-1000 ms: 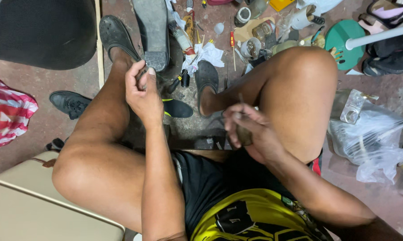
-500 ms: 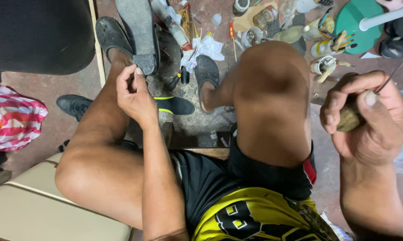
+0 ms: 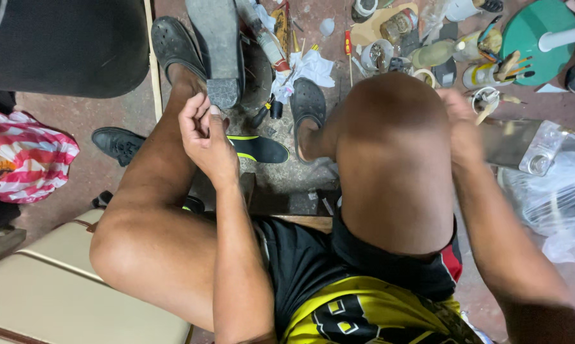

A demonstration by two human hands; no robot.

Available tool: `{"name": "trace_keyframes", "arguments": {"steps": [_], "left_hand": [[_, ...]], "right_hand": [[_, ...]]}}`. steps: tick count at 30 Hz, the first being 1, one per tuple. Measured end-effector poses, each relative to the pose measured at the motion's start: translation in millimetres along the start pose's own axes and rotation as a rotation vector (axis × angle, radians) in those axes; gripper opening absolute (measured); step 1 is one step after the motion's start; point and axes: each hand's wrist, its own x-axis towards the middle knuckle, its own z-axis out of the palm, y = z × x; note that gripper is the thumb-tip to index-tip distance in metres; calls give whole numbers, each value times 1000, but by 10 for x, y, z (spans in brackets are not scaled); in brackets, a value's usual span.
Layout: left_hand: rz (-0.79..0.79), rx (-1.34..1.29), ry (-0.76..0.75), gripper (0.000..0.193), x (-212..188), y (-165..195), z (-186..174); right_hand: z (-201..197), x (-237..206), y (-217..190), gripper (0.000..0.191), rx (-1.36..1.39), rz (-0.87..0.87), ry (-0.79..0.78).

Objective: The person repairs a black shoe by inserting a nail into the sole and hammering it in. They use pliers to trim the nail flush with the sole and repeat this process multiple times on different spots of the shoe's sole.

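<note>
I sit low over a worn, reddish-brown concrete floor (image 3: 90, 121) scattered with shoe-repair clutter, my bare knees spread and my feet in dark perforated clogs. A cream-coloured case (image 3: 58, 286) lies at my left, a red-and-white striped bag (image 3: 26, 156) beyond it, and a large dark rounded shape fills the upper left corner.

My left hand (image 3: 204, 137) is pinched shut on the near end of a grey shoe sole (image 3: 217, 51), fingertips pressed to its heel. The sole stands between my feet with its long axis running straight away from me, heel toward my hand and toe toward the top of the frame. Just below my hand a black insole with a yellow-green edge (image 3: 258, 150) lies flat on the floor, pointing right, and a black leather shoe (image 3: 118, 143) rests beside my left leg, toe to the left.

My right hand (image 3: 462, 124) is raised past my right knee and blurred; I cannot tell whether it grips anything.

Ahead of my right knee, small round tins and pots crowd the floor: one open tin (image 3: 376, 54) holds what look like small metal bits, and a white pot (image 3: 485, 73) carries brushes and sticks standing upright. A green stool top (image 3: 529, 35) sits beyond them. Crumpled clear plastic bags (image 3: 555, 197) pile at my right.
</note>
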Motion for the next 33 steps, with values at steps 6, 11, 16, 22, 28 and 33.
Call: {"name": "trace_keyframes", "arguments": {"steps": [6, 11, 16, 22, 28, 33], "left_hand": [[-62, -37, -23, 30, -49, 41, -72], [-124, -38, -29, 27, -100, 129, -116], [-156, 36, -13, 24, -125, 228, -111], [-312, -54, 31, 24, -102, 331, -93], [-361, -64, 35, 25, -108, 363, -14], [-360, -81, 38, 25, -100, 353, 50]], "right_hand": [[12, -180, 803, 9, -685, 277, -28], [-13, 340, 773, 8, -931, 249, -78], [66, 612, 807, 8, -1050, 275, -115], [76, 731, 766, 7, -1111, 256, -140], [152, 887, 60, 7, -1117, -30, -118], [503, 856, -1576, 6, -906, -390, -111]]}}
